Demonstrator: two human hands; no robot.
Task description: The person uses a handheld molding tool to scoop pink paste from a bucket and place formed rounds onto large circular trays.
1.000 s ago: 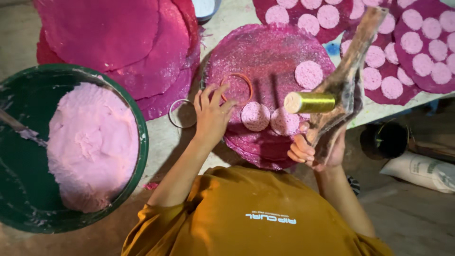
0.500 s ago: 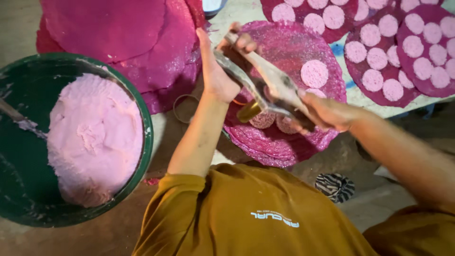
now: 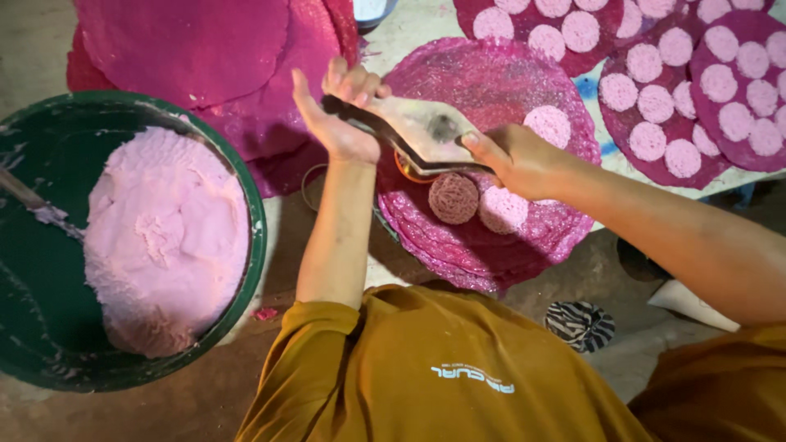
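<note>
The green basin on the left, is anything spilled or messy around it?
A little. Pale smears streak the green basin along its inner wall, and a small pink scrap lies on the ground just outside its rim. The pink paste itself sits heaped inside, not running over.

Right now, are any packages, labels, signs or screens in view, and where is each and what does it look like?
White sack or bag: lower right on the floor, pale and partly hidden behind the right arm.
Printed mark: on the mustard-yellow shirt, bottom centre, a small white strip of lettering.
White container: top edge, centre, cut off; I cannot tell whether it is a package.
No signs or screens.
</note>
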